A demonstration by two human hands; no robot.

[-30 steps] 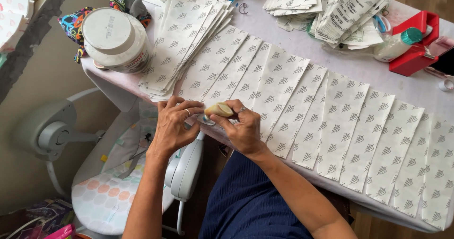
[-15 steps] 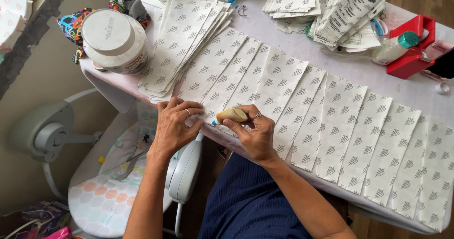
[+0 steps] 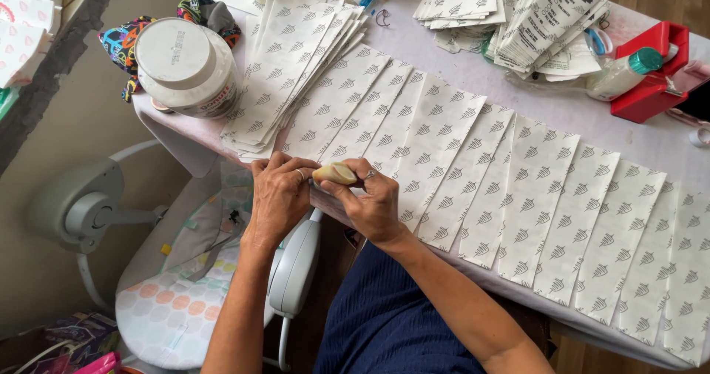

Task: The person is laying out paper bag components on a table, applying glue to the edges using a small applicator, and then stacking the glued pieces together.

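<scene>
Small tan glue stick (image 3: 334, 173) sits at the near worktop (image 3: 651, 148) edge, pinched in right hand (image 3: 373, 200) fingers, clamped on it. Left hand (image 3: 279, 194) just beside, fingers curled and pressing the end of a patterned paper bag (image 3: 336, 119). More bags lie overlapped in a row to the right; a stack (image 3: 296, 56) behind, white tub (image 3: 188, 67) far left, red box (image 3: 651, 71) far right

Small tan tube (image 3: 335, 173), prob. glue, level over patterned sheet (image 3: 347, 133).

A home workspace: a baby bouncer (image 3: 174, 300) beside a table (image 3: 444, 56) of paper bags (image 3: 532, 196).
</scene>
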